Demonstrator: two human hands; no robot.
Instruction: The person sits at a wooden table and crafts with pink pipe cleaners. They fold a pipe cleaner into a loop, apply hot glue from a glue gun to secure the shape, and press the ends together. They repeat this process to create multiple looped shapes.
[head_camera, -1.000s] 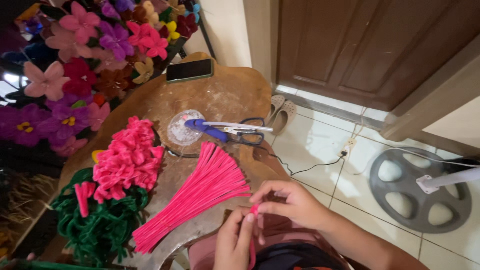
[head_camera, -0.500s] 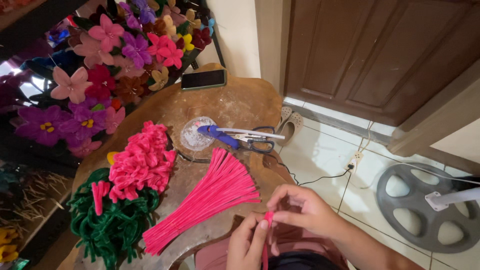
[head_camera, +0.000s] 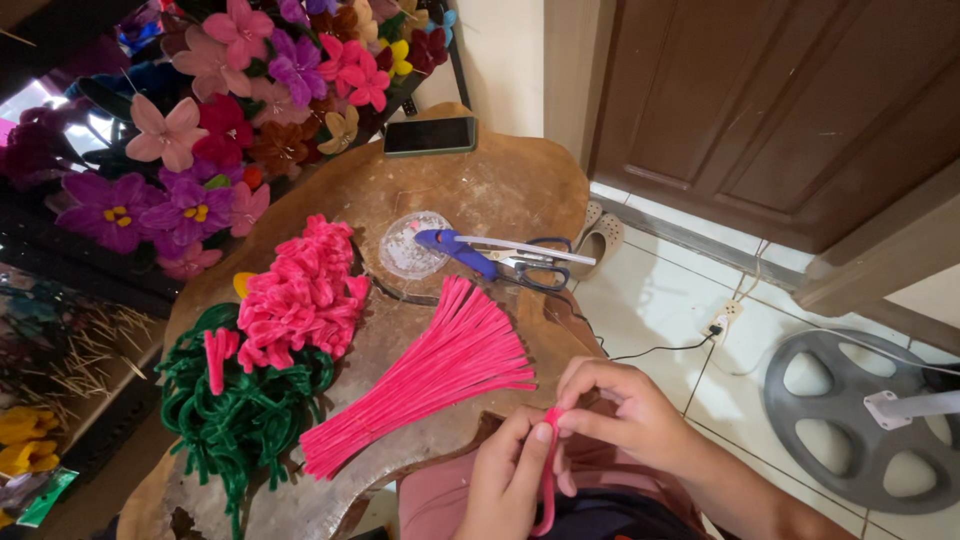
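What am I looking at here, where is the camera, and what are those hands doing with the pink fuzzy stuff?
The one view comes from a camera worn on a person's head, looking down at their own hands. The left hand and right hand pinch a single pink fuzzy wire stem between the fingertips. On the wooden slab table lie a fanned bundle of pink stems, a heap of finished pink blossoms on green stems, a blue glue gun, scissors and a phone. Handmade flowers stand behind.
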